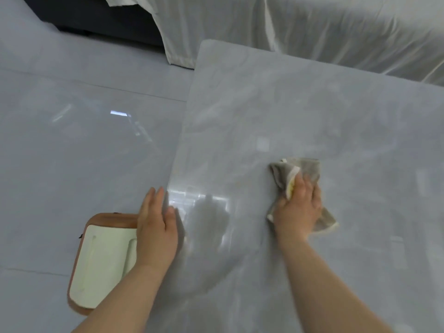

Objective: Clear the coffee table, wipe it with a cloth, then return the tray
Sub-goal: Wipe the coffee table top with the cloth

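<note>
Glossy grey marble coffee table (300,111) under crumpled grey cloth (310,169), right hand (299,207) pressing flat-fingered. Left hand (156,224) flat on slick edge, fingers together; could slip.

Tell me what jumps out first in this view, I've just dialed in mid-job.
The right hand presses a crumpled grey cloth onto the glossy coffee table, near its middle. The left hand lies flat at the table's left edge, and beside it a cream tray with a brown rim sits on the floor. A white sheet drapes furniture behind the table.
</note>
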The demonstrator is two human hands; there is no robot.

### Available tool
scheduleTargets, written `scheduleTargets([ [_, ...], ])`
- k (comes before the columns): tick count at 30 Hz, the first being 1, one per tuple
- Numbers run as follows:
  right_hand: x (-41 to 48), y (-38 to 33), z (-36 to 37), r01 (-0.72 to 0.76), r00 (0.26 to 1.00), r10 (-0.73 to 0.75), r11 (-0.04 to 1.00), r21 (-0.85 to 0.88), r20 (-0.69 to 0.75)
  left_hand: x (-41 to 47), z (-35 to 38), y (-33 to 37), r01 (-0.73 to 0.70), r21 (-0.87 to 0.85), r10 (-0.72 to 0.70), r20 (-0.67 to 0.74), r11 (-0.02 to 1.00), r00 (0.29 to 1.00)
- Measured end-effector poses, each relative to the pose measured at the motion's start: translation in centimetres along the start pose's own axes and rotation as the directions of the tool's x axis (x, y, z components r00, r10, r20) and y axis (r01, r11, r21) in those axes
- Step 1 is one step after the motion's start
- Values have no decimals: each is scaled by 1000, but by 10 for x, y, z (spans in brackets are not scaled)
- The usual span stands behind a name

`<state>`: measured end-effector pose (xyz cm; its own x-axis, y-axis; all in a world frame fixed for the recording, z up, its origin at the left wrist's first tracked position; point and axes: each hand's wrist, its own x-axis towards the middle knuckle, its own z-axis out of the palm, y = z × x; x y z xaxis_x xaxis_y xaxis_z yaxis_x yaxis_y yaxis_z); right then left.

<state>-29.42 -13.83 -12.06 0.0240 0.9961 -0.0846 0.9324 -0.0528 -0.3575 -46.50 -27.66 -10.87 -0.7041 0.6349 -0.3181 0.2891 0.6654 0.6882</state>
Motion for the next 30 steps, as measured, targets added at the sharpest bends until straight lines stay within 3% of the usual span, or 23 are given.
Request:
scheduleTargets([
  [1, -3, -18, 7, 21, 1000, -21, 1000, -10, -22, 11, 5, 11, 18, 2, -18, -24, 1000, 1000],
  [3, -6, -53, 20, 371, 928, -371, 929, -21, -18, 34, 18, 29, 18, 44, -16, -39, 999, 999],
  [4, -4, -68, 22, 552, 833, -550, 833, -22, 60, 47, 25, 36, 15, 61, -12, -46, 998, 999],
  [6, 24, -78, 24, 778, 618, -772, 628, 27, 152, 67, 37, 49, 51, 91, -44, -80, 995, 996],
  [8, 75, -71, 22, 847, 516, -834, 530, 26, 197, 78, 46, 57, 111, 162, -85, -159, 981, 984],
  [9, 104, -65, 21, 815, 562, -806, 578, 37, 188, 80, 49, 59, 138, 195, -99, -196, 971, 976],
  [12, 192, -37, 6, 513, 842, -510, 858, 33, 176, 82, 55, 63, 204, 244, -146, -236, 948, 961],
  [14, 224, -29, -1, 334, 940, -333, 943, 7, 69, 82, 54, 65, 207, 257, -146, -238, 944, 960],
  [16, 226, -46, 11, 188, 982, -187, 982, 27, -35, 85, 53, 68, 211, 268, -146, -241, 940, 959],
  [18, 209, -82, 29, 163, 987, -163, 984, 74, -13, 85, 53, 71, 214, 279, -148, -241, 936, 959],
  [19, 197, -103, 40, 257, 964, -264, 958, 126, 36, 85, 52, 71, 216, 285, -148, -243, 934, 959],
  [20, 183, -123, 50, 399, 903, -418, 902, 161, 101, 85, 52, 72, 222, 285, -153, -245, 933, 957],
  [22, 162, -151, 59, 664, 690, -688, 726, 180, 227, 86, 52, 74, 242, 284, -173, -246, 928, 954],
  [24, 173, -158, 62, 797, 529, -803, 581, 163, 277, 87, 52, 75, 245, 286, -175, -250, 926, 952],
  [25, 187, -154, 60, 814, 507, -812, 561, 149, 289, 87, 52, 75, 246, 287, -174, -253, 926, 952],
  [27, 225, -139, 52, 760, 595, -758, 638, 121, 267, 86, 52, 75, 243, 288, -170, -257, 926, 952],
  [30, 279, -105, 28, 484, 863, -483, 875, 31, 150, 86, 52, 72, 214, 296, -141, -249, 931, 958],
])
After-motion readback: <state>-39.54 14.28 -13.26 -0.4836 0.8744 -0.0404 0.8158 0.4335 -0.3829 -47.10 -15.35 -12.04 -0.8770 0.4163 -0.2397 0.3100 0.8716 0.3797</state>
